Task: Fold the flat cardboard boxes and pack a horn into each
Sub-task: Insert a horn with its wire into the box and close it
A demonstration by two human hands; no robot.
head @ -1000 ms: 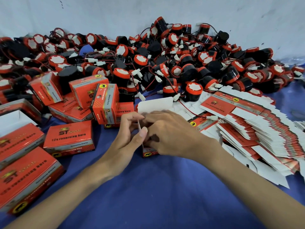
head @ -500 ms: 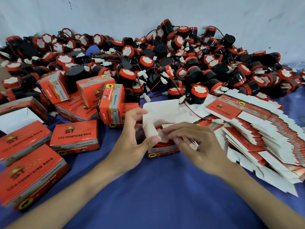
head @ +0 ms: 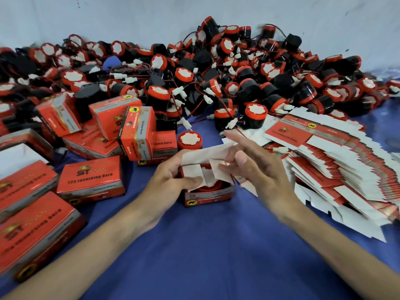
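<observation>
1. Lifting right hand [head: 253, 167] off box [head: 208, 197] versus half a second ago; spreading fingers wide, gripping nothing, fingertips just touching right flap [head: 218, 172].
2. Gripping box with left hand [head: 173, 176]: curling fingers round its left-rear side, pressing thumb down on left flap [head: 192, 173] over the opening.
3. Seeing box upright on cloth [head: 205, 245], centre, between both hands; lid flap [head: 207, 153] leaning forward over the opening, not tucked in yet.
4. Seeing horn [head: 208, 188] inside box, showing only a red rim under the two side flaps.
5. Seeing loose horn [head: 190, 140] just behind box, white face up; touching box or not, cannot tell.
6. Seeing flat boxes [head: 337, 169] fanning out on the right, near right hand.
7. Seeing folded boxes [head: 91, 178] on the left, some stacked, some tipped.
8. Seeing horn pile [head: 216, 72] heaping along wall [head: 129, 18] at the back, wires tangling through it.
</observation>
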